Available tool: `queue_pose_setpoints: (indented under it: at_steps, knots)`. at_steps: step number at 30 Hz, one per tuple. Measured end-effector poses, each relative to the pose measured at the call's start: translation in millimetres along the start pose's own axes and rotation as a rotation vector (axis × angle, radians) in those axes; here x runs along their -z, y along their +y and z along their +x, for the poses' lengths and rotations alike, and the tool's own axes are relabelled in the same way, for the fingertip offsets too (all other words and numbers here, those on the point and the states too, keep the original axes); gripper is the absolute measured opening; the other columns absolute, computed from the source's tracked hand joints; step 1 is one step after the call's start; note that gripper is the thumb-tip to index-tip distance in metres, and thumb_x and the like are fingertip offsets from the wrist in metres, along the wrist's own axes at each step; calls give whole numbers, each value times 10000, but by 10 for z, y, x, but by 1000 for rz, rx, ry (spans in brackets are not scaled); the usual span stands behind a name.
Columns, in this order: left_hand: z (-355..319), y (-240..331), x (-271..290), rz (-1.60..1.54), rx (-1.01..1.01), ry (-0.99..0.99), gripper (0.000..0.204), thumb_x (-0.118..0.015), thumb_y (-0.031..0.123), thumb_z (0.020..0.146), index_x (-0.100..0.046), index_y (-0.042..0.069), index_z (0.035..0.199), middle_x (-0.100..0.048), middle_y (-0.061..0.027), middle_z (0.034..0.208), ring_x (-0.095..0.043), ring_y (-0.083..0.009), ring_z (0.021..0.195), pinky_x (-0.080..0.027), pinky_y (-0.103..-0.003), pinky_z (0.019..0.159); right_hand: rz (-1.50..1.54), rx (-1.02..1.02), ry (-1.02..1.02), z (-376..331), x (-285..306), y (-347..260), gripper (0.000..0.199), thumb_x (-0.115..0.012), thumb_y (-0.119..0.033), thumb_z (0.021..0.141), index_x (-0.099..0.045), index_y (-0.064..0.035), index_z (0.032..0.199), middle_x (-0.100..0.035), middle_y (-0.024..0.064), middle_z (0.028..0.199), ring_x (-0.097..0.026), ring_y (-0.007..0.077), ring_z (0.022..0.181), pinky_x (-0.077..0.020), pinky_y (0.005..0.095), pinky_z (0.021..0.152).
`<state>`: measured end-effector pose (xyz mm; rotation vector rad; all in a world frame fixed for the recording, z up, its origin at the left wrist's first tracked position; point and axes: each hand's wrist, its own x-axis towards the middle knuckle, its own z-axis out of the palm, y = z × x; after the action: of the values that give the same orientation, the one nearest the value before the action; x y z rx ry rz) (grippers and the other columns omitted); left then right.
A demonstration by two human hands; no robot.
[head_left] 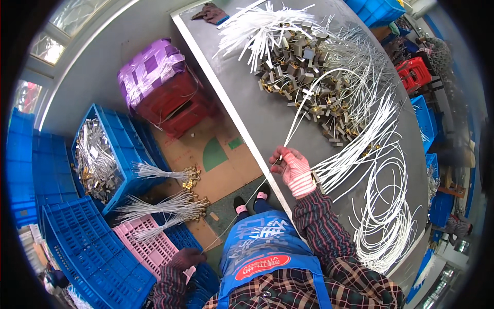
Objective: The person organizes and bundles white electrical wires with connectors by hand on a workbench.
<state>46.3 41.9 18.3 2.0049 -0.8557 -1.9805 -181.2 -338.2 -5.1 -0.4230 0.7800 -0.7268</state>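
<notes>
While the right hand (294, 170), in a pink-and-white striped glove, pinches a thin white cord (329, 85) at the near edge of the grey table (242, 98), the left hand (184, 257) in a dark glove is closed on the same cord low beside the person's knee, so the cord runs taut between the two fists. Beyond the right grip the cord arcs up over a heap of small metal blocks with brass fittings (303, 77). Just right of that grip lie loose coils of white cord (386, 216). Left of the table, on the floor, sit flattened cardboard (216, 165), a red crate wrapped in purple tape (162, 87), a blue crate of wired parts (100, 154) and a pink crate (146, 247). Both plaid-sleeved forearms are bent, the right raised to the table edge, the left dropped outward.
</notes>
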Motion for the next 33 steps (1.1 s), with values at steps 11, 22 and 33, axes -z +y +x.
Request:
queue_pose_setpoints:
  at_steps: [11,22,33]
  knots:
    - [359,479,-293,-596,32,216,207,-628,161,838,-645,-4,960,-604,-36,674,-484,-89,500,-357,-231,447,-92,259,147,-34,-93,-376,214,-642,-246,859,-607,-87,998,-630,55,908,-629,208,747,-494,291,502]
    - [296,272,-306,-629,73,206,233,-659,189,822,-657,-4,953,-597,-29,688,-498,-99,529,-380,-234,467,-57,354,244,-3,-100,-541,262,-661,-247,849,-605,-68,1032,-635,71,836,-635,192,660,-475,266,437]
    - [259,219,-275,-628,101,247,209,-647,181,828,-651,-7,919,-583,-41,661,-499,-109,508,-368,-240,438,-107,326,264,-4,-35,-463,271,-656,-243,853,-590,-43,1024,-639,101,822,-632,213,622,-458,269,416]
